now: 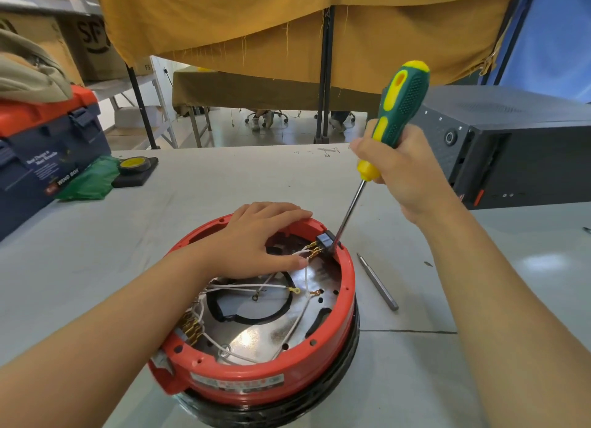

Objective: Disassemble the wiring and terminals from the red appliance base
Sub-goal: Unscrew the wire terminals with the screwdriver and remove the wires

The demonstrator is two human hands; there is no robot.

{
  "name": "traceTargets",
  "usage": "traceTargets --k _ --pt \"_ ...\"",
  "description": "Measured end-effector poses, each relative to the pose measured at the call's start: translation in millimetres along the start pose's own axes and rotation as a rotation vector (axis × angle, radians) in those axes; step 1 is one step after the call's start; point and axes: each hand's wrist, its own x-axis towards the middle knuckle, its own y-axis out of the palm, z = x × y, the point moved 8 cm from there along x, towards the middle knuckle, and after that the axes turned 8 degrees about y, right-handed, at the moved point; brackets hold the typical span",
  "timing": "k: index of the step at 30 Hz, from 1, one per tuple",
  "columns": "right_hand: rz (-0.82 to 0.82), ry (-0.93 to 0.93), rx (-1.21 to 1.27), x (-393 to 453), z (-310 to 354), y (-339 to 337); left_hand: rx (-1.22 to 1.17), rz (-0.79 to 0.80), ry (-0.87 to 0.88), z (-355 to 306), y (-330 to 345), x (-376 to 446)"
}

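The red appliance base (347, 287) lies upside down on the table in front of me, its shiny metal plate and white wires (256, 287) exposed. A black connector block (327, 241) with brass terminals sits at the far right of the rim. My left hand (256, 239) rests on the far rim, fingers over the edge and thumb inside beside the white wires. My right hand (399, 168) grips a green and yellow screwdriver (401, 103) whose tip touches the black block. More brass terminals (192, 328) cluster at the near left inside.
A loose metal bit (377, 282) lies on the table right of the base. A black computer case (511, 152) stands at the right. At the left are a blue and orange toolbox (48, 146), a green bag (89, 181) and a tape roll (134, 165).
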Motion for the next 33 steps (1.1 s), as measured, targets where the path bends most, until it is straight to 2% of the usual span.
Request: traceTargets --k 6,12,21,25,33 --pt "-0.051 -0.028 0.042 -6 7 -12 -0.016 -0.031 -0.007 -5 -6 -2" --pt "-0.163 -0.041 0.075 -21 10 -22 -0.1 -0.172 0.017 -25 -34 -1" --pt "-0.398 -0.001 0.237 -63 -18 -28 -0.113 -0.214 -0.138 -35 -21 -14" --pt "-0.417 0.025 0.227 -71 -28 -24 -0.097 -0.195 -0.154 -38 -12 -14" --pt "-0.326 -0.008 0.142 -77 -28 -4 -0.174 -0.172 -0.227 -34 -3 -11"
